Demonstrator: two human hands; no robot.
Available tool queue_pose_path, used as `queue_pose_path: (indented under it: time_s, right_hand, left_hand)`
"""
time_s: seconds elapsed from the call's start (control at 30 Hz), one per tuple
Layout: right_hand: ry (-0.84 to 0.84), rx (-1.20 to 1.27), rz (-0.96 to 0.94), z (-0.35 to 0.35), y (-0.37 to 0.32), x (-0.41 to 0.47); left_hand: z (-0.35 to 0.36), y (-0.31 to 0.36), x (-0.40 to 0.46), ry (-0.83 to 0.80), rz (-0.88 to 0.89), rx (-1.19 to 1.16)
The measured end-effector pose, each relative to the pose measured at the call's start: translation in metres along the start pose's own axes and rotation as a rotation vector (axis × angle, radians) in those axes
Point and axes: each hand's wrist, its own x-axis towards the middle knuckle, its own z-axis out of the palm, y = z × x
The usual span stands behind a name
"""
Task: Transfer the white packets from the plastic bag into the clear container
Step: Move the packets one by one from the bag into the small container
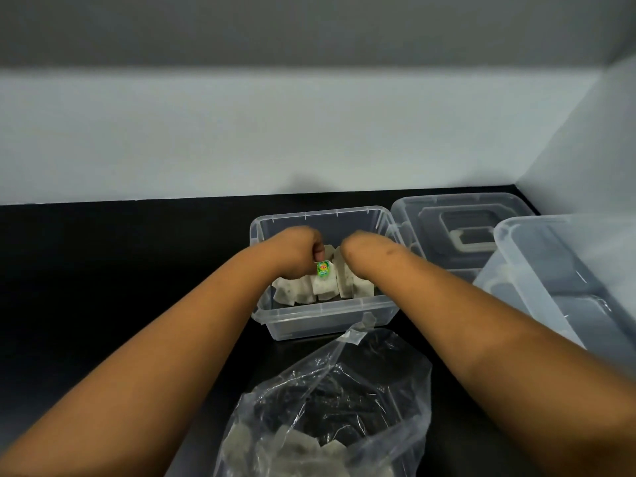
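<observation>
Left hand [298, 251] pinches white tagged packets [321, 282] inside the clear plastic container [323, 321]; right hand's [358, 251] grip hidden. Crowded packets may topple or snag tags.

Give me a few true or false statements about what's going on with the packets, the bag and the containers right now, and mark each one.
1. Both hands are inside the clear container. True; the left hand and right hand reach among the white packets.
2. The plastic bag is empty. False; packets still lie in its bottom.
3. The left hand holds a small green tag. True.
4. The container holding the packets has its lid on. False; it is open-topped.
5. Other clear containers sit to the right. True.
</observation>
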Motion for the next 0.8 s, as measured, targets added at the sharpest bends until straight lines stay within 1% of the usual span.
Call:
queue_pose_path:
  time_s: [0.13,0.27,0.33,0.43,0.53,0.57,0.67,0.73,0.8]
  right_hand:
    - [0.007,0.012,-0.004,-0.012,0.002,-0.008]
    - [-0.026,-0.068,0.044,-0.029,0.007,-0.015]
    - [0.013,-0.052,0.030,-0.034,0.012,-0.019]
    - [0.098,0.067,0.005,-0.023,0.027,-0.029]
    - [0.426,0.263,-0.054,-0.002,0.040,-0.048]
    - [0.465,0.280,-0.057,0.001,0.043,-0.051]
    - [0.379,0.288,-0.030,0.007,0.044,-0.055]
    - [0.385,0.309,-0.054,0.008,0.044,-0.062]
    - [0.446,0.319,-0.087,0.012,0.046,-0.072]
  left_hand:
    - [0.003,0.006,0.009,-0.050,-0.007,0.004]
    - [0.010,0.018,0.020,-0.140,-0.018,-0.030]
    - [0.015,0.025,0.026,-0.194,-0.020,-0.030]
    - [0.021,0.033,0.033,-0.237,-0.032,0.013]
    - [0.024,0.036,0.036,-0.239,-0.051,0.078]
    - [0.024,0.036,0.036,-0.235,-0.061,0.087]
    - [0.024,0.035,0.032,-0.210,-0.079,0.142]
    - [0.021,0.034,0.027,-0.181,-0.080,0.163]
    - [0.015,0.034,0.021,-0.139,-0.078,0.199]
